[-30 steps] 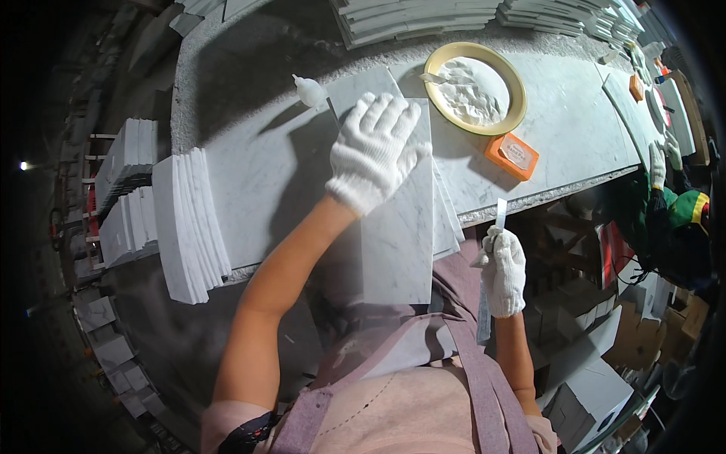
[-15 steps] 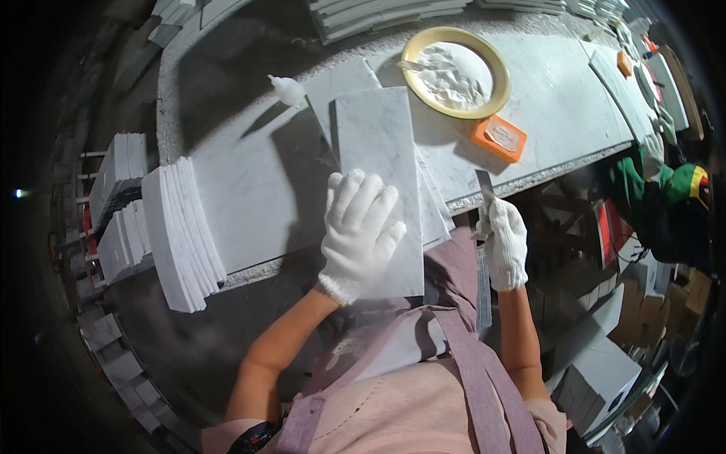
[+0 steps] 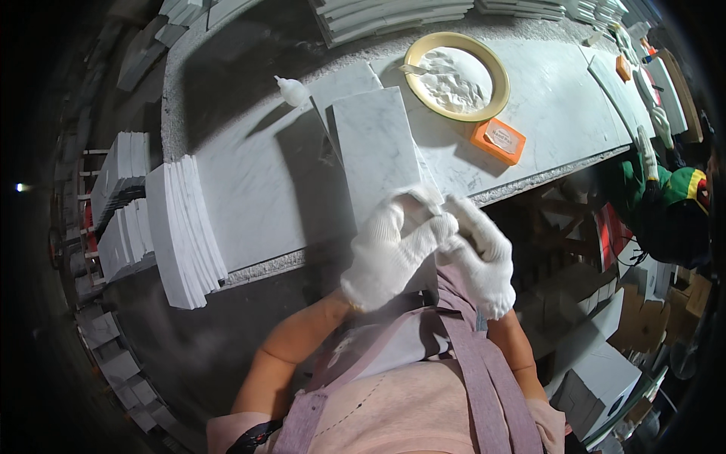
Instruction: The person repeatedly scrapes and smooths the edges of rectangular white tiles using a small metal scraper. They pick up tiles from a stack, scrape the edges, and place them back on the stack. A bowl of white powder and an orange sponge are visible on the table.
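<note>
Head view: I have the left hand and right hand curled, fingertips meeting; whether they pinch anything, I cannot tell; the top slab lies across another slab on the surface.

White slab stack at left, light beyond — brown cardboard lower right, person in green above.

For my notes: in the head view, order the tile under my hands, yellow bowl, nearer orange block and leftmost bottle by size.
1. Tile and bowl: order unsure, tile partly hidden
2. Orange block
3. Bottle
</note>
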